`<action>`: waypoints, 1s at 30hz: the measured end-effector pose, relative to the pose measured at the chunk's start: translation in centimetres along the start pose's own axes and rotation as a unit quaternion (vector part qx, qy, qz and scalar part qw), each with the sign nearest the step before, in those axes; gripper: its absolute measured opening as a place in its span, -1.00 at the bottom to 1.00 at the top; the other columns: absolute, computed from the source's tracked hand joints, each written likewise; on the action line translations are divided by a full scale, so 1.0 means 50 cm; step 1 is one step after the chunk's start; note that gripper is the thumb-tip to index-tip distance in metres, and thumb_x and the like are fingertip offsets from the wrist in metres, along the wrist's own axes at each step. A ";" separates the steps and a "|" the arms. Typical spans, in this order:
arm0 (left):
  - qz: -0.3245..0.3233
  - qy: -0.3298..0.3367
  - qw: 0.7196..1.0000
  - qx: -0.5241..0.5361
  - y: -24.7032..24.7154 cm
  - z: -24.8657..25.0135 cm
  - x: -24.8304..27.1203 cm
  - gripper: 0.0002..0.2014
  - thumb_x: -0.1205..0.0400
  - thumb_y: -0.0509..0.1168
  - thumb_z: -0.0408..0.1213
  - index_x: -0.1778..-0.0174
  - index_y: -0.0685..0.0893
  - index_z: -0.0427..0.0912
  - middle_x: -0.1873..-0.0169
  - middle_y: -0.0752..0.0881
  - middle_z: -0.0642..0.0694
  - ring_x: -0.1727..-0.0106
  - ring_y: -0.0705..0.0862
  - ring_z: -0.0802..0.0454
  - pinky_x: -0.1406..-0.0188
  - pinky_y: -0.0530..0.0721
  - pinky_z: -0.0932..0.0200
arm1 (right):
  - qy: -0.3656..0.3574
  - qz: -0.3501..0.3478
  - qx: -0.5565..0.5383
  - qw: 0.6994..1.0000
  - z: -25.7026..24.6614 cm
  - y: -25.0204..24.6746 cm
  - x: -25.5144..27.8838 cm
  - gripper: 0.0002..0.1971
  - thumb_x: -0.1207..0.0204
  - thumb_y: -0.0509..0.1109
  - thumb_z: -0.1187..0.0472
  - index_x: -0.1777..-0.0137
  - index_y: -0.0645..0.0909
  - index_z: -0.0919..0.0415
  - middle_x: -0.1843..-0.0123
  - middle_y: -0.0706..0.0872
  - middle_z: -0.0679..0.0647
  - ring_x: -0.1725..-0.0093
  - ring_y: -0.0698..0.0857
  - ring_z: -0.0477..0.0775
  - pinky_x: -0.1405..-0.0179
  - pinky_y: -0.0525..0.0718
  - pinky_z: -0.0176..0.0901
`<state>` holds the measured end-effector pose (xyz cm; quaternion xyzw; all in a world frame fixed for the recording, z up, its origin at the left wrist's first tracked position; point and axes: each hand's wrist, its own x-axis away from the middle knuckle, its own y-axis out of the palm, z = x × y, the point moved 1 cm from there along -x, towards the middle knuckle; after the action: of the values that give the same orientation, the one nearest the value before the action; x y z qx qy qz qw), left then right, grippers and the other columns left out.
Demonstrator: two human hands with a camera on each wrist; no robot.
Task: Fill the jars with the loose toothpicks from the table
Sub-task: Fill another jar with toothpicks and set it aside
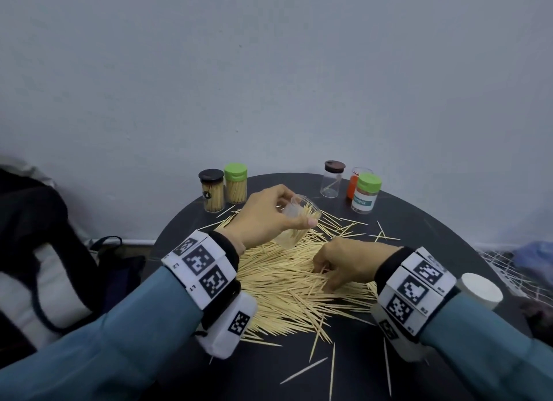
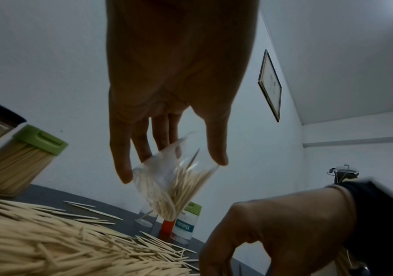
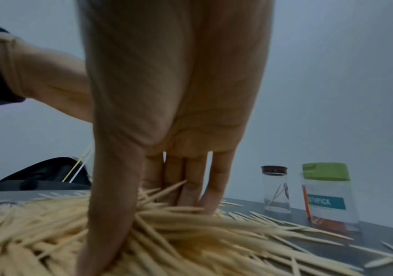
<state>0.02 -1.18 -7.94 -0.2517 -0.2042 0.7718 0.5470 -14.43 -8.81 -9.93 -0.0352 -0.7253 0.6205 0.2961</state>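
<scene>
My left hand [image 1: 269, 213] grips a clear lidless jar [image 1: 294, 221], tilted and held just above the table. The left wrist view shows this jar [image 2: 174, 184] partly filled with toothpicks, between the thumb and fingers of the left hand [image 2: 174, 93]. A big heap of loose toothpicks [image 1: 284, 284] covers the middle of the dark round table [image 1: 425, 224]. My right hand [image 1: 332, 266] is down in the heap. In the right wrist view its thumb and fingers [image 3: 190, 188] close around a bunch of toothpicks [image 3: 172, 211].
At the back left stand two full jars, one with a black lid [image 1: 213, 191] and one with a green lid [image 1: 235, 183]. At the back right are a nearly empty brown-lidded jar [image 1: 331, 180], an orange container [image 1: 353, 185] and a labelled green-lidded jar [image 1: 365, 194]. A white cylinder [image 1: 481, 290] sits far right, a dark bag [image 1: 45, 236] left.
</scene>
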 end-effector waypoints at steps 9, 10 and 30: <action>0.000 -0.001 1.000 0.014 0.001 -0.001 -0.007 -0.45 -0.39 0.52 0.00 -0.25 0.58 -0.09 -0.11 0.64 0.06 -0.14 0.59 0.14 -0.06 0.54 0.27 | -0.001 -0.010 0.024 1.000 0.012 -0.001 -0.007 -0.69 -0.66 0.22 0.16 -0.32 0.49 0.27 -0.29 0.60 0.19 -0.26 0.56 0.15 -0.21 0.48 -0.08; 0.001 0.000 1.000 0.012 0.001 -0.002 -0.008 -0.46 -0.39 0.53 0.00 -0.24 0.59 -0.09 -0.10 0.65 0.06 -0.14 0.59 0.15 -0.05 0.53 0.28 | 0.003 -0.010 0.019 1.000 0.014 0.000 -0.008 -0.71 -0.66 0.20 0.16 -0.29 0.49 0.29 -0.27 0.60 0.20 -0.24 0.57 0.16 -0.21 0.49 -0.05; 0.064 -0.003 0.997 0.041 -0.004 -0.009 -0.022 -0.43 -0.36 0.54 0.01 -0.23 0.60 -0.13 -0.03 0.68 0.05 0.00 0.63 0.19 0.15 0.53 0.44 | -0.014 0.162 -0.497 0.852 0.060 -0.003 -0.014 -0.76 -0.73 0.00 0.33 0.18 0.37 0.21 0.34 0.43 -0.01 0.36 0.52 -0.18 0.32 0.51 -0.51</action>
<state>0.76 -2.13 -8.00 -0.2394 -0.1570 0.8138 0.5058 -15.22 -11.80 -10.23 -0.2860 -0.9250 0.2171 0.1240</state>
